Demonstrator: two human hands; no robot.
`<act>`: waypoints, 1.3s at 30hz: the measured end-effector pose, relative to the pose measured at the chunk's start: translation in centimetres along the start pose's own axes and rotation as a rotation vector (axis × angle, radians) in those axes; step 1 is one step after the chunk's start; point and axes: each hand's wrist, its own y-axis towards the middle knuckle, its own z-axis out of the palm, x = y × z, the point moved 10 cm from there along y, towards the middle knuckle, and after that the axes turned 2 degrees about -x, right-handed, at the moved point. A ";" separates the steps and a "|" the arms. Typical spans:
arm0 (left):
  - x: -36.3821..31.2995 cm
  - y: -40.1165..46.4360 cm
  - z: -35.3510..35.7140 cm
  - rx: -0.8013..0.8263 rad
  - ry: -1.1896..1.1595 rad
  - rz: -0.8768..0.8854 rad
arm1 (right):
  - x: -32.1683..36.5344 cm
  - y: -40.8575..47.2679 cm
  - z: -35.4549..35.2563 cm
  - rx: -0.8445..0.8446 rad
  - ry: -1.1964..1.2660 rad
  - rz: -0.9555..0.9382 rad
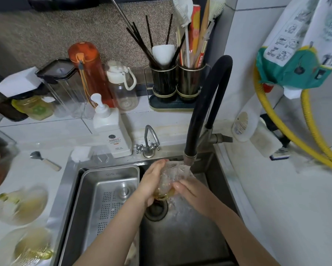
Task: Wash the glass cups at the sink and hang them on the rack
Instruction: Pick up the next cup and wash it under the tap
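Both hands meet ahead of the body, left hand [151, 181] and right hand [188, 191] curled inward, gripping.

Sink [215, 217] at centre; drain tray [96, 191] in its left part. Glass cup [172, 177] held over the drain, under the tall faucet [205, 104], between left hand [151, 181] and right hand [190, 191]. Soap dispenser [113, 131] behind the tray. Two glass cups [21, 204] on the counter, left.
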 end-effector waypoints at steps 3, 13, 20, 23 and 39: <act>1.7 -0.5 0.7 0.066 -0.080 -0.127 | -0.5 -0.1 -1.2 -0.119 0.053 -0.001; 1.6 -2.8 0.9 -0.069 -0.098 0.122 | -2.1 -0.2 -0.7 -0.191 0.391 0.194; 0.6 -3.8 2.8 0.119 0.006 0.129 | -4.7 -3.1 -1.6 -0.348 0.555 0.284; -0.3 -4.7 2.5 0.101 0.060 0.276 | -5.1 -3.3 -1.6 -0.382 0.691 0.361; 2.3 -3.6 -1.7 -0.309 -0.434 -0.133 | -0.1 -3.8 -1.3 -0.416 0.030 -0.053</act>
